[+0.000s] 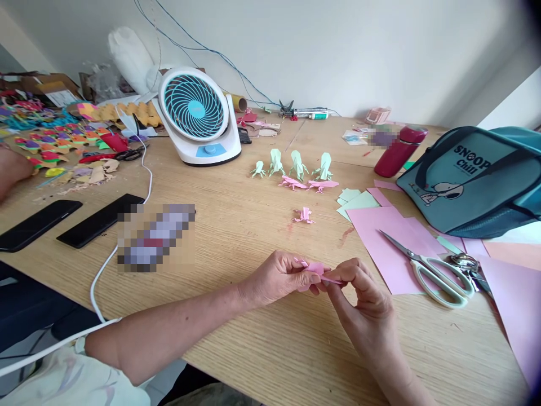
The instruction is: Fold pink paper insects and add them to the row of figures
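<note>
A small folded pink paper figure (315,267) is held between both hands, above the near part of the wooden table. My left hand (281,279) grips its body between thumb and fingers. With thumb and forefinger, my right hand (361,299) pinches a thin pointed part at its right end. Fingers hide some of the folds. Beyond the hands sits a small pink origami figure (304,215). Farther back, two longer pink paper figures (323,185) lie in front of several pale green origami figures (298,163).
Right of my hands, scissors (439,276) rest on pink paper sheets (372,237), near green paper pieces (359,200). A red bottle (399,152) and teal bag (477,175) stand behind. Leftward are a fan (196,113), black phones (99,220), a white cable (99,282) and another person's arm (12,169).
</note>
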{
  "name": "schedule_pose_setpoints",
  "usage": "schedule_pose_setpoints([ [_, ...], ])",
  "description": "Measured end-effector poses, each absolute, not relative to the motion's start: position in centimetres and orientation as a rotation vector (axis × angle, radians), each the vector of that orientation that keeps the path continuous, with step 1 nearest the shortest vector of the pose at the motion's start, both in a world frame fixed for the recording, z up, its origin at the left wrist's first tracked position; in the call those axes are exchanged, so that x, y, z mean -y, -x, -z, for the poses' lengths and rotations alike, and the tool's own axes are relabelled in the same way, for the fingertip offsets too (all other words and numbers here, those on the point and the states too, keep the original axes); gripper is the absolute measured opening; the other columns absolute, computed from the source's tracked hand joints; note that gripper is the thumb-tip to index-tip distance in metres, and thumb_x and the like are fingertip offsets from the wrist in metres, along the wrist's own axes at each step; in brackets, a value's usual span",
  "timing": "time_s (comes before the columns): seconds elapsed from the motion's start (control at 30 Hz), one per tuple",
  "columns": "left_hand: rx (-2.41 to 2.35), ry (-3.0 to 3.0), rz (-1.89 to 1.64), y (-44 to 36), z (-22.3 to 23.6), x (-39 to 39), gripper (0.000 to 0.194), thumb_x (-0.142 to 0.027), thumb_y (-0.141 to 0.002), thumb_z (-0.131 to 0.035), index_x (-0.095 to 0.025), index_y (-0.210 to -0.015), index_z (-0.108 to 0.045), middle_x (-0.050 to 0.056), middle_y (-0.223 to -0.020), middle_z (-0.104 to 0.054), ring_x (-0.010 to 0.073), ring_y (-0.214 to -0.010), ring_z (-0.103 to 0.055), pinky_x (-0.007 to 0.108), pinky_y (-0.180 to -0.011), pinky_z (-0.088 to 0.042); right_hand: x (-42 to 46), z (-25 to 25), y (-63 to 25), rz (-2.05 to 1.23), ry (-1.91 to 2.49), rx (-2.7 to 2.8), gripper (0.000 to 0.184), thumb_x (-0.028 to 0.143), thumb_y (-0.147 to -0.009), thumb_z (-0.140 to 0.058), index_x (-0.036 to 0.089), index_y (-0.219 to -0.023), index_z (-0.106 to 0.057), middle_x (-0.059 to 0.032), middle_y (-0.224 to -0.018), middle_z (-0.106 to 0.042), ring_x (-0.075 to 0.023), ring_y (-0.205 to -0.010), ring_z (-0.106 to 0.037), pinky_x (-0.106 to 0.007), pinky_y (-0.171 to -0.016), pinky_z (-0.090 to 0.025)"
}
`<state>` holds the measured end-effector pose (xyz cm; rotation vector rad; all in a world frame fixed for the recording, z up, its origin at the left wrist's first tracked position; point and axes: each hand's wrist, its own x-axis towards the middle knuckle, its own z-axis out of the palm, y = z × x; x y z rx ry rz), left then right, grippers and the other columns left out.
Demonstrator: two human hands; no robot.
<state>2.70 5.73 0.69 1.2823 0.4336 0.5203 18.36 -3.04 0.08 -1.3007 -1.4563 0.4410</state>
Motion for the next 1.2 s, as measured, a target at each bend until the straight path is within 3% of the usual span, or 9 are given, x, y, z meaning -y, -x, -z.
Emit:
schedule_pose_setpoints([
  [0.07, -0.427, -1.225, -0.509, -2.7, -0.5, -5.8, 0.035, -0.045, -0.08, -0.074, -0.01, -0.078, -0.069, 0.002, -0.073, -0.064, 0.0141, -0.074, -0.064, 0.029, -0.077, -0.055, 3.1, 0.0, -18.4, -0.439, 1.296, 1.46, 0.015, 0.015, -0.091, -0.06, 0.024, -0.079, -0.062, 0.0009, -0.073, -0.054, -0.015, -0.069, -0.053, -0.031, -0.065, -0.043],
  [0.2, -0.441, -1.16, -0.471, -2.7, -0.3, -5.8, 0.039, -0.038, -0.082, -0.075, -0.015, -0.109, -0.061, -0.004, -0.064, -0.06, 0.015, -0.076, -0.068, 0.028, -0.077, -0.051, 3.1, 0.0, -18.6, -0.45, 1.282, 1.442, 0.016, 0.011, -0.089, -0.06, 0.024, -0.08, -0.063, 0.0016, -0.075, -0.054, -0.014, -0.07, -0.052, -0.03, -0.065, -0.043],
  [0.3, -0.434, -1.17, -0.495, -2.7, -0.4, -6.0, 0.027, -0.036, -0.085, -0.071, -0.015, -0.096, -0.058, 0.001, -0.08, -0.066, 0.0137, -0.084, -0.067, 0.024, -0.078, -0.047, 3.1, -0.1, -18.8, -0.426, 1.272, 1.413, 0.016, 0.009, -0.088, -0.06, 0.024, -0.082, -0.062, 0.0016, -0.076, -0.054, -0.014, -0.071, -0.053, -0.03, -0.066, -0.043],
  [0.43, -0.516, -1.224, -0.628, -2.9, -0.3, -6.4, 0.024, -0.035, -0.08, -0.076, -0.013, -0.084, -0.067, 0.003, -0.093, -0.065, 0.0134, -0.09, -0.062, 0.024, -0.081, -0.045, 3.1, -0.2, -19.0, -0.342, 1.27, 1.407, 0.016, 0.008, -0.088, -0.061, 0.024, -0.082, -0.061, 0.0019, -0.075, -0.052, -0.0139, -0.07, -0.051, -0.03, -0.065, -0.041],
  [0.57, -0.542, -1.284, -0.732, -2.9, -0.1, -6.7, 0.019, -0.031, -0.075, -0.08, -0.014, -0.077, -0.073, 0.002, -0.085, -0.065, 0.0131, -0.084, -0.06, 0.025, -0.08, -0.045, 3.1, 0.0, -19.2, -0.351, 1.33, 1.393, 0.011, 0.014, -0.09, -0.06, 0.024, -0.088, -0.063, 0.0003, -0.08, -0.056, -0.0153, -0.074, -0.054, -0.03, -0.068, -0.042],
  [0.67, -0.59, -1.291, -0.748, -2.9, -0.1, -6.5, 0.019, -0.03, -0.076, -0.079, -0.013, -0.081, -0.074, 0.003, -0.081, -0.066, 0.0137, -0.081, -0.061, 0.026, -0.08, -0.046, 3.2, 0.4, -19.3, -0.569, 1.419, 1.295, 0.007, 0.026, -0.092, -0.059, 0.024, -0.098, -0.064, -0.0028, -0.089, -0.063, -0.018, -0.082, -0.059, -0.031, -0.073, -0.046],
  [0.8, -0.663, -1.312, -0.87, -2.9, 0.2, -5.9, 0.02, -0.029, -0.075, -0.08, -0.012, -0.08, -0.071, 0.004, -0.085, -0.068, 0.0145, -0.084, -0.062, 0.027, -0.082, -0.048, 3.1, 1.0, -19.0, -0.828, 1.447, 1.227, 0.015, 0.038, -0.091, -0.061, 0.023, -0.095, -0.064, -0.0038, -0.091, -0.066, -0.0192, -0.086, -0.061, -0.032, -0.077, -0.047],
  [1.03, -0.568, -1.296, -0.882, -3.2, 0.2, -5.4, 0.018, -0.026, -0.074, -0.081, -0.013, -0.077, -0.068, 0.001, -0.081, -0.064, 0.0106, -0.078, -0.059, 0.022, -0.073, -0.048, 2.7, 1.0, -18.5, -0.81, 1.406, 1.228, 0.016, 0.038, -0.091, -0.061, 0.023, -0.087, -0.064, -0.0015, -0.081, -0.062, -0.018, -0.079, -0.058, -0.03, -0.073, -0.044],
  [1.2, -0.557, -1.139, -0.735, -3.2, -0.2, -5.3, 0.02, -0.028, -0.075, -0.08, -0.012, -0.08, -0.067, -0.001, -0.079, -0.063, 0.0052, -0.062, -0.055, 0.018, -0.059, -0.045, 2.9, 0.5, -18.5, -0.748, 1.367, 1.305, 0.017, 0.034, -0.093, -0.06, 0.023, -0.08, -0.062, -0.0007, -0.079, -0.06, -0.0173, -0.077, -0.057, -0.03, -0.072, -0.044],
])
